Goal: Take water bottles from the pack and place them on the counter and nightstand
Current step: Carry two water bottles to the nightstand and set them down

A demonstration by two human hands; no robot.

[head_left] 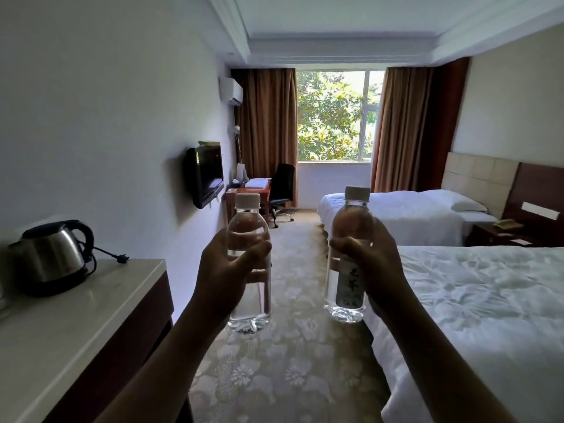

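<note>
While both arms are reaching forward over the patterned carpet [283, 361], the person is holding up two clear water bottles side by side, upright and apart from each other. The left hand [225, 273] is wrapping its fingers and thumb closed around the middle of the left bottle [248, 267], whose white cap is standing above the grip and whose base is hanging free below it. The right hand [372, 270] is clasping the right bottle [348, 261] in the same closed way, with the thumb crossing the front just above a printed label. Both bottles are hovering in the aisle between the counter [76, 325] on the left and the near bed [476, 315] on the right. A steel kettle [52, 257] is sitting on the counter with its cord trailing beside it. Farther back, the nightstand [500, 235] is standing between the two beds, carrying a telephone [506, 223].
</note>
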